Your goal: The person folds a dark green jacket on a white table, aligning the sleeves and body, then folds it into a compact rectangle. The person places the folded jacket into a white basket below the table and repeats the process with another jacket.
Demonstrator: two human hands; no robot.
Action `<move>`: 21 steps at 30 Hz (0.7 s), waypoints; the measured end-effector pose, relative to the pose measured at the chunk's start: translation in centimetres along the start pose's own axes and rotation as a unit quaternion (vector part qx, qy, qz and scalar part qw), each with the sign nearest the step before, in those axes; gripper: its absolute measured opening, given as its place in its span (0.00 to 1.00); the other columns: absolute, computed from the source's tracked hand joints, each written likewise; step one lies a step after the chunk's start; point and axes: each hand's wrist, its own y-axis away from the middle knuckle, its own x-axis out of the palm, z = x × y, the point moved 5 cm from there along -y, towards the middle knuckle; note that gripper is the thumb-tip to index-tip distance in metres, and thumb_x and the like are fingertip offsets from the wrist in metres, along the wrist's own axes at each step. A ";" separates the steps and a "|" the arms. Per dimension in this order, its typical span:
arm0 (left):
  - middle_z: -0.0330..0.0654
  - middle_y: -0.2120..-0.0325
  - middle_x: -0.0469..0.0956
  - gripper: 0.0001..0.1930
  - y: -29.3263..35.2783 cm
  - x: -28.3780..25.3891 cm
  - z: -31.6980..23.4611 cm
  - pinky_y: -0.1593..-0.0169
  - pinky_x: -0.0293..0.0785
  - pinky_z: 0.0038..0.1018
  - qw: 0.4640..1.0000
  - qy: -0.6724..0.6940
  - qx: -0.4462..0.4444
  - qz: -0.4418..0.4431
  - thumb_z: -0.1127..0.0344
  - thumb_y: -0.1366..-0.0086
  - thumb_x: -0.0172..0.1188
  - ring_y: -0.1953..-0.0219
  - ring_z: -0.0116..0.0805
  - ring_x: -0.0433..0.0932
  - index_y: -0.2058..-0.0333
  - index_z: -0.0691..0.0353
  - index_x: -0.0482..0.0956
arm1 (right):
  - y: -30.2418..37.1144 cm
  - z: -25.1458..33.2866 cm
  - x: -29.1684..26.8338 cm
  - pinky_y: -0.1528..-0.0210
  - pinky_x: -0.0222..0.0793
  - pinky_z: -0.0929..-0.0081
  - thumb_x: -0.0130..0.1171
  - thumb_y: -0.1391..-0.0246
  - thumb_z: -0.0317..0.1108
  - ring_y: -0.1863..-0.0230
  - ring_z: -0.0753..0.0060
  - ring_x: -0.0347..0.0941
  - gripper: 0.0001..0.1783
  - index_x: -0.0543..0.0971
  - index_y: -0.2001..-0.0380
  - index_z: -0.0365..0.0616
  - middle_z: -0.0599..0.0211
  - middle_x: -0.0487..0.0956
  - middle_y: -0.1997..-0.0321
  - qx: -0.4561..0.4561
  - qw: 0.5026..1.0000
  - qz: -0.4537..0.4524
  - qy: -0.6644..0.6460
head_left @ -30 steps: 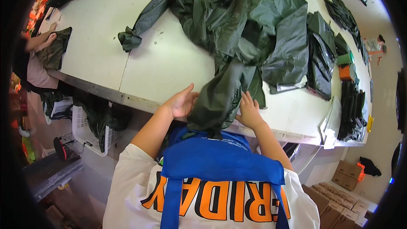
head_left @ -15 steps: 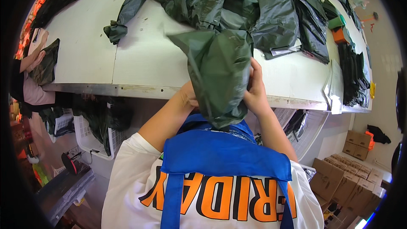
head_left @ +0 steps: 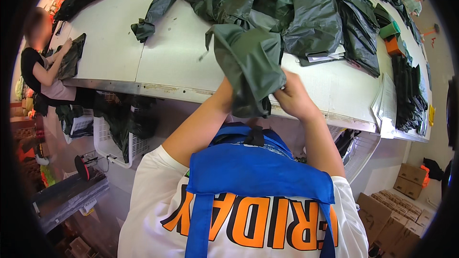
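A dark green, shiny raincoat (head_left: 311, 16) lies spread and rumpled on the white table (head_left: 181, 62), one sleeve (head_left: 162, 2) stretched out to the left. Its hood-like part (head_left: 248, 59) is raised toward me over the table's near edge. My right hand (head_left: 297, 96) pinches the right side of this hood, its fingers closed on the fabric. On the other side, my left hand (head_left: 226, 96) is at the hood's lower left; the fabric hides its fingers, so its grip does not show.
Folded dark garments (head_left: 356, 33) are stacked to the right, with a green roll (head_left: 389, 30) and an orange box (head_left: 394, 46) beyond. At the left, a co-worker (head_left: 43, 66) handles dark fabric. White baskets (head_left: 103, 136) stand under the table; cartons (head_left: 382, 210) fill the lower right.
The hood has been lifted and tilted away from me, its lower end now higher. Both hands have shifted slightly, the right one turning more over the hood's edge. My view has swung a little left.
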 end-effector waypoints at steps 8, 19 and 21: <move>0.44 0.49 0.71 0.21 1.7 0.7 0.0 0.45 0.72 0.36 0.873 0.409 -0.217 -0.152 0.56 0.32 0.48 0.48 0.39 0.72 0.45 0.61 0.66 | 5.9 -5.5 -5.5 0.37 0.53 0.60 0.74 0.67 0.44 0.37 0.55 0.59 0.52 0.60 0.39 0.39 0.57 0.61 0.35 -0.011 0.989 -0.129 0.070; 0.43 0.47 0.67 0.29 14.0 3.2 6.7 0.54 0.74 0.35 0.962 -0.069 -0.257 0.069 0.66 0.39 0.60 0.49 0.37 0.70 0.41 0.62 0.59 | 10.3 -12.3 -14.6 0.47 0.65 0.70 0.52 0.59 0.18 0.51 0.59 0.71 0.13 0.78 0.68 0.42 0.62 0.78 0.60 0.006 0.940 -0.235 0.248; 0.43 0.49 0.69 0.30 16.4 2.3 7.3 0.63 0.76 0.34 0.804 0.253 -0.537 -0.004 0.69 0.41 0.62 0.53 0.39 0.72 0.42 0.63 0.59 | 13.2 -13.9 -14.0 0.48 0.65 0.69 0.52 0.59 0.17 0.52 0.61 0.71 0.13 0.78 0.69 0.43 0.65 0.79 0.62 0.031 0.903 -0.152 0.401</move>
